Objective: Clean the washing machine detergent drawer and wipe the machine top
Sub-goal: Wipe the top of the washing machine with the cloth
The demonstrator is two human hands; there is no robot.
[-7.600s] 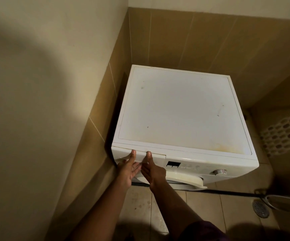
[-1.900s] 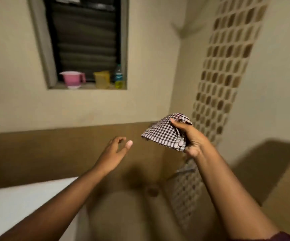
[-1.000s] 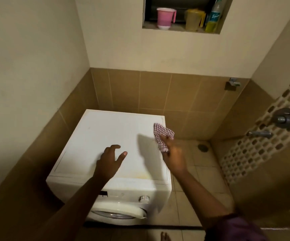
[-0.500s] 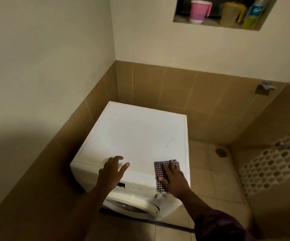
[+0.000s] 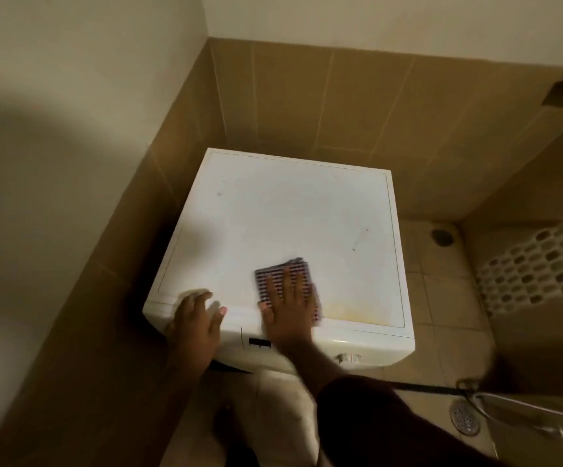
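Step in hand looks like the machine-top wipe, not the drawer. Right hand (image 5: 288, 306) lies flat, fingers spread, pressing a checked cloth (image 5: 282, 276) onto the washing machine top (image 5: 283, 214) near the front edge, roughly mid-width; grip is splayed on the cloth, not clamped round it. Left hand (image 5: 196, 318) rests at the near-left corner, over the front edge just above where the detergent drawer (image 5: 229, 333) sits; fingers look loosely spread, holding nothing, though motion blur makes it hard to be sure. Drawer front appears closed. Top has yellowish staining (image 5: 357, 313) along the near-right edge, just right of the cloth, plus small dark specks (image 5: 361, 237) further back. Next move probably calls for steady downward pressure and sweeping the cloth right over the stain, then toward the far edge, left hand bracing. Drawer cleaning seems not yet begun.
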